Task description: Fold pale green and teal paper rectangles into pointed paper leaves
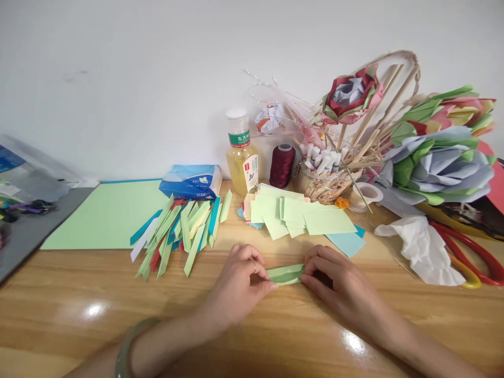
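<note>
A small green paper strip (286,275) with its long edges folded inward lies low over the table between my two hands. My left hand (240,289) pinches its left end between thumb and fingers. At the opposite end, my right hand (334,278) grips the strip the same way, its fingertips closed on the corner. Just beyond my hands is a stack of flat light green paper rectangles (328,218), with pink and blue sheets partly under it. Left of my left hand lies a loose pile of folded paper strips (191,241), mostly green with some blue, red and white.
Large green sheets (106,215) and a blue tissue pack (191,182) lie at the left back. Behind stand a drink bottle (238,157), dark red thread spool (282,165) and basket (326,184). Paper flowers (441,163), crumpled tissue (421,249) and red-handled scissors (472,254) are rightward.
</note>
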{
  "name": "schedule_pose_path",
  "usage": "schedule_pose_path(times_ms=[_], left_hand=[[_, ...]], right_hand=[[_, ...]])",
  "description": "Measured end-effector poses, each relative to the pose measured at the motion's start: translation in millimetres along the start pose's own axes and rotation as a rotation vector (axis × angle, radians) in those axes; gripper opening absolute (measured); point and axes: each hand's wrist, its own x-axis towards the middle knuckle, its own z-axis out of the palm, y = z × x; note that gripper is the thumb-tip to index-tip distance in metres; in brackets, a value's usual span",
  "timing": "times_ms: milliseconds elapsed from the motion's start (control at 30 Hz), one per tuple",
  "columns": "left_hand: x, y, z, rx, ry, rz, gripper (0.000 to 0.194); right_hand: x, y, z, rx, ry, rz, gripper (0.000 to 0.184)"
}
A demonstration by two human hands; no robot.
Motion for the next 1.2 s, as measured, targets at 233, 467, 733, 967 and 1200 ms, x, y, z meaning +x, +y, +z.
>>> schedule_pose_path(times_ms=[233, 467, 733, 967, 1200], left_hand=[[-0.4, 1.9, 0.4, 0.039, -0.014, -0.001, 0.016], [-1.1, 3.7, 0.5, 0.043, -0.039, -0.007, 0.016], [-3.2, 9.1, 0.6, 0.173, -0.063, -0.018, 0.020], [-6.8, 0.3, -1.5, 0.308, -0.075, 0.387, 0.034], [-17.2, -8.3, -3.5, 0.703, -0.004, 0.786, 0.033]], right_hand=[[-1.5, 1.0, -1.1, 0.034, -0.018, -0.015, 0.016], [-0.1, 0.1, 0.8, -0.009, 0.010, -0.055, 0.015], [-0.3, 2.8, 3.9, -0.044, 0.047, -0.080, 0.014], [-2.1, 2.2, 2.7, -0.077, 0.073, -0.132, 0.014], [-0.9, -0.2, 2.0, -0.176, 0.106, -0.167, 0.017]])
